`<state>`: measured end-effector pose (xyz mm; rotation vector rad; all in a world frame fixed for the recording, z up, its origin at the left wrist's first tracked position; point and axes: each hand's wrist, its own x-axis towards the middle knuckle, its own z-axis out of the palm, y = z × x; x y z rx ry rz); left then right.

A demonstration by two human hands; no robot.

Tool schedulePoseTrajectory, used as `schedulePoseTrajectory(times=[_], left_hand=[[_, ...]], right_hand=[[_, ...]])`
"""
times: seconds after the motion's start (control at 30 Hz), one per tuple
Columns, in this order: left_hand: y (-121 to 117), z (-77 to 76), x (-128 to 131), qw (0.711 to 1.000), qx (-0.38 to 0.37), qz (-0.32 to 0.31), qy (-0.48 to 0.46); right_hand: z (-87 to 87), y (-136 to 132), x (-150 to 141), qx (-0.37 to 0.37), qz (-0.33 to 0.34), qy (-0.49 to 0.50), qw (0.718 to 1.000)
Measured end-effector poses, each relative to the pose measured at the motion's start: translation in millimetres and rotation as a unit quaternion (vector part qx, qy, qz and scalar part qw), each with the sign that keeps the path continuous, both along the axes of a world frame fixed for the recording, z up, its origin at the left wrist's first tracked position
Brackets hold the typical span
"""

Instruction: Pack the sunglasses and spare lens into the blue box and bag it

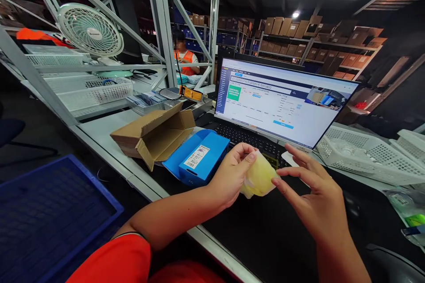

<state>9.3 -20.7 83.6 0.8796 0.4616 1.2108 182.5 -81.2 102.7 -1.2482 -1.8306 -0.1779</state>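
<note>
My left hand [234,172] is closed on a soft, pale yellow packet [260,174] in a thin, translucent wrapping, thumb on top. What lies inside it cannot be made out. At the packet's right edge, the thumb and index fingertip of my right hand [314,190] pinch the corner, while its other fingers stretch away. Left of my left hand lies a blue box [207,159] with a white printed label [197,156]. Behind that box, an open brown cardboard carton [156,130] rests on its side, flaps spread.
A monitor [282,101] and keyboard [242,135] stand behind my hands. At right are a mouse [351,205] and a white basket [361,154]. A blue crate [56,212] sits low at left. Beyond the metal frame are a fan [89,31] and a person in an orange vest [188,63].
</note>
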Motion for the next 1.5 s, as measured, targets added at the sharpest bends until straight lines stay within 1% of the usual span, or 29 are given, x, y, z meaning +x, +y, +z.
schedulePoseTrajectory(times=[0.27, 0.37, 0.47, 0.6, 0.67, 0.77, 0.87, 0.97, 1.03, 1.1, 1.2, 1.27, 1.3, 1.33, 1.4, 1.43, 1.5], left_hand=[[-0.3, -4.1, -4.4, 0.997, 0.054, 0.015, 0.045], [0.3, -3.6, -6.3, 0.991, 0.098, 0.024, 0.092], [0.3, -1.8, -5.3, 0.982, 0.134, 0.011, 0.133], [0.3, 0.2, 0.1, 0.984, 0.131, -0.011, 0.124], [0.7, 0.8, 2.2, 0.984, 0.13, -0.01, 0.119], [1.0, 1.9, 3.5, 0.985, 0.13, -0.009, 0.111], [1.1, 3.8, 4.8, 0.986, 0.132, -0.01, 0.101], [2.1, 3.6, 7.4, 0.987, 0.129, -0.018, 0.096], [2.7, -1.2, 9.2, 0.988, 0.114, -0.043, 0.092], [1.6, -11.1, 9.9, 0.987, 0.106, -0.082, 0.09], [-6.4, -32.0, 8.2, 0.975, 0.121, -0.148, 0.114], [-15.2, -44.2, 6.4, 0.969, 0.109, -0.179, 0.129], [-19.7, -48.6, 5.7, 0.969, 0.09, -0.194, 0.127], [-23.8, -51.6, 5.1, 0.968, 0.068, -0.211, 0.116], [-29.3, -54.4, 4.2, 0.965, 0.024, -0.246, 0.085], [-30.5, -54.7, 3.5, 0.963, 0.004, -0.26, 0.073], [-29.5, -54.7, 0.8, 0.96, -0.028, -0.27, 0.067]], right_hand=[[1.6, -0.7, -1.0, -0.027, 0.027, 0.005, 0.999], [6.4, -2.2, 6.2, -0.017, 0.049, 0.006, 0.999], [10.5, -5.5, 17.2, -0.018, 0.071, 0.019, 0.997], [13.6, -7.9, 23.2, -0.03, 0.065, 0.049, 0.996], [15.1, -7.5, 21.9, -0.021, 0.062, 0.036, 0.997], [15.4, -6.2, 19.9, -0.043, 0.078, 0.019, 0.996], [10.9, -5.2, 19.6, -0.067, 0.067, 0.047, 0.994], [3.4, -3.5, 16.1, -0.054, 0.01, 0.113, 0.992], [-1.3, -1.1, 10.5, -0.031, -0.035, 0.159, 0.986], [-4.8, 2.1, 3.4, 0.006, -0.073, 0.18, 0.981], [-8.2, 6.6, -5.4, 0.093, -0.122, 0.133, 0.979], [-9.3, 8.5, -7.5, 0.125, -0.13, 0.086, 0.98], [-9.4, 9.1, -7.0, 0.119, -0.127, 0.078, 0.982], [-8.9, 9.7, -5.3, 0.097, -0.12, 0.087, 0.984], [-6.2, 11.3, 1.6, 0.015, -0.09, 0.154, 0.984], [-3.8, 12.4, 6.6, -0.034, -0.066, 0.2, 0.977], [2.2, 15.1, 18.6, -0.123, -0.018, 0.281, 0.951]])
